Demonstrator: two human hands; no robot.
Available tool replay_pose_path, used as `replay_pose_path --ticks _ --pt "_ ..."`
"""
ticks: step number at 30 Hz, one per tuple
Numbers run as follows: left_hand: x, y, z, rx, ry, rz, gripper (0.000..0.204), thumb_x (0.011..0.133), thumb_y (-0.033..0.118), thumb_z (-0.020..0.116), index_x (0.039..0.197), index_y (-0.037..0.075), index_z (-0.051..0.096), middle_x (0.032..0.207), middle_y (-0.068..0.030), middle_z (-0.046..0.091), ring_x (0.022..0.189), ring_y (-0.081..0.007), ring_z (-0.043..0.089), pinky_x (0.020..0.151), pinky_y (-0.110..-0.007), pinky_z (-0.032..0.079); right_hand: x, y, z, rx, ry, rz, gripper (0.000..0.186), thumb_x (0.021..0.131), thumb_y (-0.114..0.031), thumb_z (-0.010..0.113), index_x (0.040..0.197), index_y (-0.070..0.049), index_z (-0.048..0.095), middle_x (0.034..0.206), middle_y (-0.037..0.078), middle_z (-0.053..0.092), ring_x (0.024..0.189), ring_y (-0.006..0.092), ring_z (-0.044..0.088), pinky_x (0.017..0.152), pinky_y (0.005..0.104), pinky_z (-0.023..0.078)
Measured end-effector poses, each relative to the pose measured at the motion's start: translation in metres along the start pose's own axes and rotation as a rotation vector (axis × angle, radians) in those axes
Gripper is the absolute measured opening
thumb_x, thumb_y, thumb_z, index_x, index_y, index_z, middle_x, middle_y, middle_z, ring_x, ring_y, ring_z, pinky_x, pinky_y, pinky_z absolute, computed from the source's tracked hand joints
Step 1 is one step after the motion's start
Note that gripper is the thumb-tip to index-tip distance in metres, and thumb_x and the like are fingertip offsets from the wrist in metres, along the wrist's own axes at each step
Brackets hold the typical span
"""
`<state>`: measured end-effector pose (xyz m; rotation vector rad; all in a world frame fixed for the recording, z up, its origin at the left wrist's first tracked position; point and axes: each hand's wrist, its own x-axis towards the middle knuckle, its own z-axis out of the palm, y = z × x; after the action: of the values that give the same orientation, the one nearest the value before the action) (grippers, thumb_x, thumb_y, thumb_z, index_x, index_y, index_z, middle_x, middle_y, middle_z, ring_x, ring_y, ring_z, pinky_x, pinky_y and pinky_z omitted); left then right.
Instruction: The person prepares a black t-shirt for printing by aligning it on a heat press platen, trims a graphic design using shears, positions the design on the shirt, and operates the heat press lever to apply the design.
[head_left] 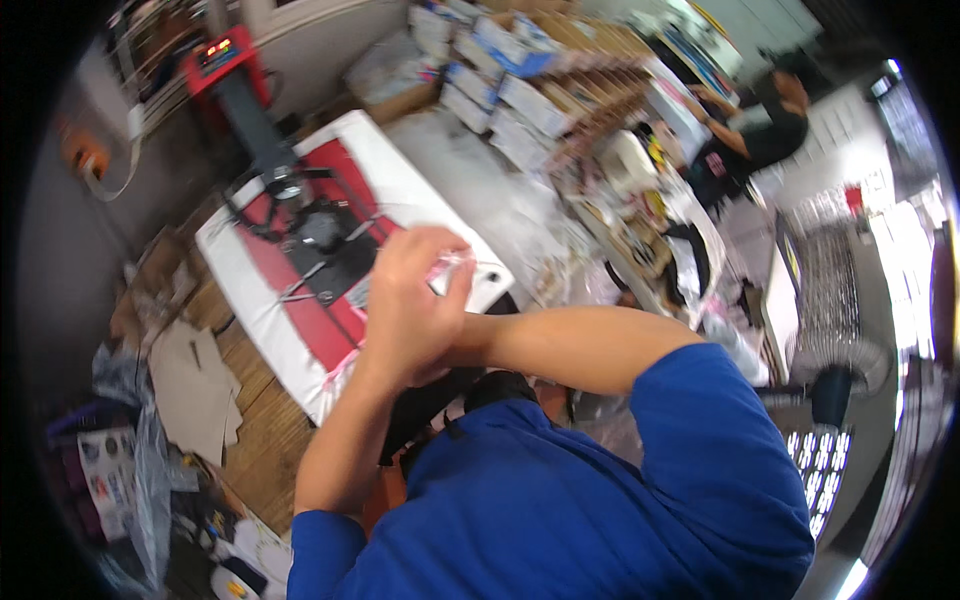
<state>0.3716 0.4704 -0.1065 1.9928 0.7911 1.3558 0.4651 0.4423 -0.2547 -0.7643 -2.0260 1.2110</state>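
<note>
My left hand (408, 295) is raised over the near right edge of a white-covered table (455, 225), its fingers curled with thumb and fingertips close together. Between them shows a small crumpled pink-and-white piece (448, 265), blurred, its kind unclear. My right hand (452, 352) lies behind the left wrist, its forearm crossing from the right; its fingers are hidden. Just beyond the hands stands a press machine (320, 230) with a black head and a red control box (222, 60). Red sheets (335, 160) lie under it. Some pink-and-white material (342, 372) shows beside my left forearm.
Cardboard pieces (195, 385) lie on wooden boards (265, 430) at the left. Stacked boxes (515, 95) stand at the back, near a cluttered bench (640, 250). A person in dark clothes (765, 130) works at the far right. A fan (835, 385) stands at right.
</note>
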Motion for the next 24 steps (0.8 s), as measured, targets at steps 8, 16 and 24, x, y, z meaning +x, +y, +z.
replay_pose_path --ticks 8,16,24 --pt "0.126 0.011 0.136 0.038 -0.181 0.175 0.015 0.083 0.004 0.070 0.097 0.000 0.065 0.082 -0.0135 0.067 0.073 -0.0213 0.064 0.067 -0.033 0.050 0.003 0.013 0.009 0.028 0.100 -0.046 0.033 0.077 -0.020 0.068 0.108 -0.008 0.068 0.105 0.015 0.067 0.099 0.0315 0.063 0.089 0.0427 0.048" --pt "0.101 -0.038 0.173 0.059 -1.083 -0.413 0.034 0.092 0.027 0.068 0.110 -0.001 0.068 0.098 -0.0181 0.072 0.092 -0.0346 0.068 0.080 -0.040 0.052 0.012 0.023 0.023 0.090 0.216 -0.087 0.037 0.078 -0.021 0.071 0.113 -0.009 0.067 0.111 0.015 0.065 0.105 0.0302 0.061 0.093 0.0418 0.046" --pt "0.087 -0.052 0.176 0.310 -1.142 -0.221 0.047 0.090 0.032 0.071 0.127 0.004 0.064 0.119 -0.0179 0.068 0.099 -0.0316 0.067 0.089 -0.040 0.052 0.009 0.025 0.026 0.112 0.233 -0.067 0.041 0.079 -0.021 0.073 0.117 -0.009 0.066 0.117 0.015 0.063 0.110 0.0289 0.058 0.097 0.0409 0.044"
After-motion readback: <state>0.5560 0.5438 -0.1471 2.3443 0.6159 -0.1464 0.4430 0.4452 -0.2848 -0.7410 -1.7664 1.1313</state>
